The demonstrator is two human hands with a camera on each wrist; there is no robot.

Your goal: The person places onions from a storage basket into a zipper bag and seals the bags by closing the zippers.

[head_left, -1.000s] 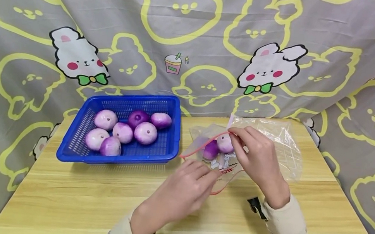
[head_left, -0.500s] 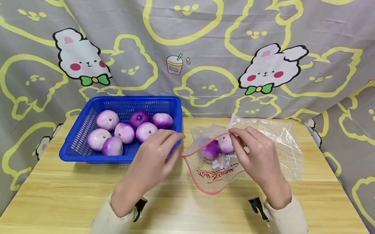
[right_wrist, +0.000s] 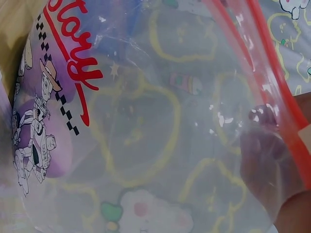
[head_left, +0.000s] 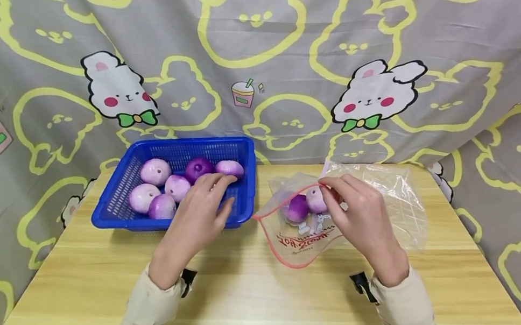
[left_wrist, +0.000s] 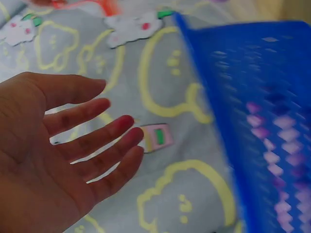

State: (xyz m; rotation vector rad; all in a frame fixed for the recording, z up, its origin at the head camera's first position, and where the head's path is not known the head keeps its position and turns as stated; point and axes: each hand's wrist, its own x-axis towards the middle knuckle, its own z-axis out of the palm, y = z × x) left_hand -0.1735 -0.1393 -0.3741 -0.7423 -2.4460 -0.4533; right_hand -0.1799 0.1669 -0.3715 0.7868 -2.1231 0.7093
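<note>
My left hand [head_left: 193, 214] is over the near right part of a blue plastic basket [head_left: 108, 224], its fingers relaxed and spread. In the left wrist view that hand [left_wrist: 73, 150] holds nothing, palm showing beside the basket wall. Several purple-and-white onions [head_left: 155, 172] lie in the basket, one partly hidden behind the hand. My right hand [head_left: 360, 213] pinches the red zip edge of a clear zip bag [head_left: 301, 249], holding its mouth apart. Inside lie a dark purple onion [head_left: 298, 209] and a paler onion [head_left: 316, 199]. Red lettering and printed figures show on the bag [right_wrist: 146, 141].
Another clear plastic bag [head_left: 403, 207] lies flat behind and to the right of the right hand. The wooden table [head_left: 242, 312] meets a grey patterned cloth [head_left: 295, 36] at the back and sides.
My left hand has left the bag's front edge and moved leftward over the basket. The bag's mouth now shows as a wide loop; the right hand keeps its grip.
</note>
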